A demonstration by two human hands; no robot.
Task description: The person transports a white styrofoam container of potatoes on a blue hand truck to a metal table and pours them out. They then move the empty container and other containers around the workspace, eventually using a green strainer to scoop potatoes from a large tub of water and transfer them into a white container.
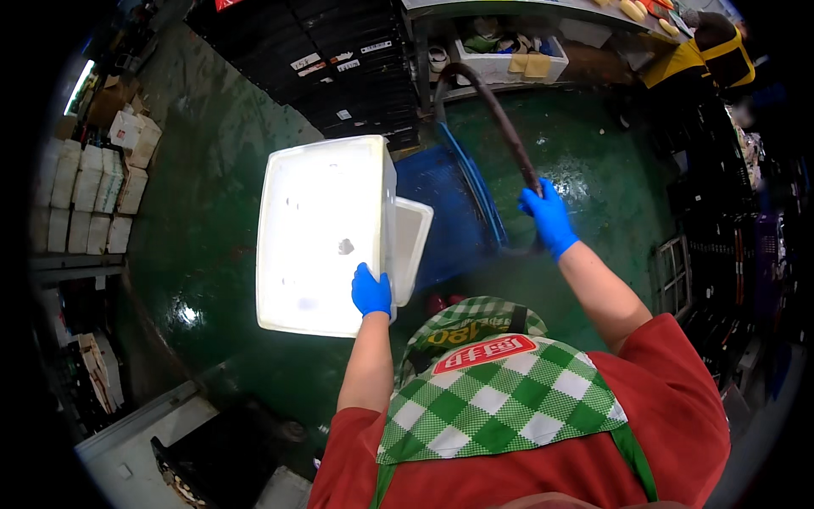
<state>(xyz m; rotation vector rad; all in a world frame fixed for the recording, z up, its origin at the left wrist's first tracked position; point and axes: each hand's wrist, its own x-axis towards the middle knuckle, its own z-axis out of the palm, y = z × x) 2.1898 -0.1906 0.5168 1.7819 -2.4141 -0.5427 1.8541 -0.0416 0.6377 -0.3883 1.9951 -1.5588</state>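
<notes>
My left hand (371,292), in a blue glove, holds a large white foam box (311,223) near its edge, with the fingers lying over the bright top face. A second white foam piece (413,245) shows partly from under it, at an angle; the rest is hidden. Both sit over the blue deck (423,184) of a platform trolley, though what bears the upper box is hidden. My right hand (550,216), gloved in blue too, is closed around the trolley's curved brown handle (502,121).
A tall stack of black crates (356,70) stands just beyond the trolley. Behind it is a workbench (540,5) with a foam box of cloths (509,57) beneath. Another person (706,57) is at the far right. White boxes (95,178) line the left; the green floor (210,191) looks wet.
</notes>
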